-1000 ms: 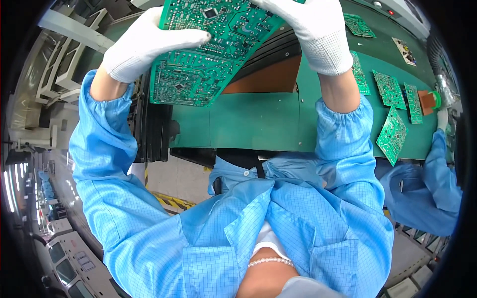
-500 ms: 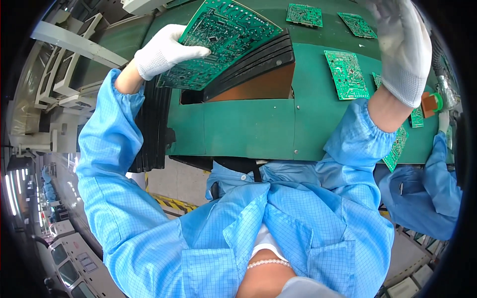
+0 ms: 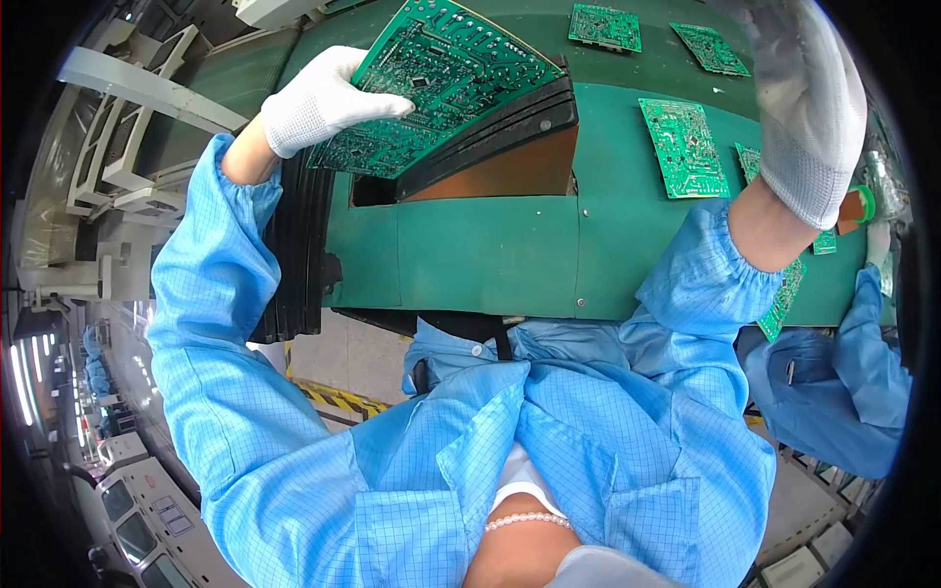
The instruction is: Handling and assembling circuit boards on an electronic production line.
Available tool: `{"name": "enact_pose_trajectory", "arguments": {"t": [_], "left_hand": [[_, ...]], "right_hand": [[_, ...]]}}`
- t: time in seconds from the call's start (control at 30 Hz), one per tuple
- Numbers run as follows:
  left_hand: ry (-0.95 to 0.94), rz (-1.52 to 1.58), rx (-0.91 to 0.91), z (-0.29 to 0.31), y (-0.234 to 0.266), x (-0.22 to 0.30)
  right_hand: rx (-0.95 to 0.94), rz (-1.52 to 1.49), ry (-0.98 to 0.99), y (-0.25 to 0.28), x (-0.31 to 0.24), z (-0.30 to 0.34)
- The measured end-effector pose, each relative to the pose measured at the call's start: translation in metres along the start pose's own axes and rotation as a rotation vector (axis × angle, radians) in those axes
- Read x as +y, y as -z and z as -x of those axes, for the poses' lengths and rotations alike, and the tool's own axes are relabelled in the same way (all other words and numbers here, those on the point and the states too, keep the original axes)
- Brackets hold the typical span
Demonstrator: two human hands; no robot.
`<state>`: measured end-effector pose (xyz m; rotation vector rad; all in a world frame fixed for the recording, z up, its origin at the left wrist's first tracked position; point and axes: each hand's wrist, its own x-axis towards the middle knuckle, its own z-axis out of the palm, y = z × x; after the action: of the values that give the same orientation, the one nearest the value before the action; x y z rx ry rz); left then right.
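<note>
My white-gloved left hand (image 3: pixel 319 103) is closed on the left edge of a large green circuit board (image 3: pixel 456 88), thumb across its near face. The board is tilted, its lower edge beside a slanted black ridged rack (image 3: pixel 520 122). At the upper right, my gloved right hand (image 3: pixel 812 118) is raised over the far side of the bench. Its fingers are blurred and partly cut off by the top edge, so I cannot make out whether it holds anything. Closest below it lie a green board (image 3: pixel 684 147) and another board (image 3: pixel 748 162) partly behind my wrist.
Two more boards, one left (image 3: pixel 605 27) and one right (image 3: pixel 710 49), lie on the green belt beyond. Another board (image 3: pixel 781 302) sits at the bench's (image 3: pixel 480 255) near edge. A co-worker's blue sleeve (image 3: pixel 865 314) reaches in from the right, near a green roll (image 3: pixel 865 203).
My right hand has shifted slightly to the right. My left hand and its circuit board have hardly moved.
</note>
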<state>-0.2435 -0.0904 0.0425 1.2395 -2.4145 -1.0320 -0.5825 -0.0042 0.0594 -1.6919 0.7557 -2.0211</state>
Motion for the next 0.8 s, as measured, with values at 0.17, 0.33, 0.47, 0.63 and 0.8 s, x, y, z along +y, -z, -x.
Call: {"name": "enact_pose_trajectory", "arguments": {"t": [0.17, 0.33, 0.47, 0.63, 0.8], "left_hand": [[-0.017, -0.056, 0.001, 0.001, 0.001, -0.002], [-0.011, -0.066, 0.016, 0.0, 0.0, 0.0], [-0.036, -0.058, 0.04, 0.005, -0.003, -0.001], [-0.035, -0.1, 0.037, 0.009, -0.006, 0.006], [-0.104, -0.152, 0.031, 0.001, -0.003, 0.002]], "right_hand": [[-0.051, 0.005, -0.008, 0.001, 0.001, -0.001], [-0.122, 0.031, 0.081, 0.011, 0.014, -0.009], [-0.149, 0.07, 0.139, 0.01, 0.019, -0.01], [-0.139, 0.005, 0.123, 0.01, 0.02, -0.01], [-0.067, 0.097, 0.032, -0.002, 0.003, -0.003]]}}
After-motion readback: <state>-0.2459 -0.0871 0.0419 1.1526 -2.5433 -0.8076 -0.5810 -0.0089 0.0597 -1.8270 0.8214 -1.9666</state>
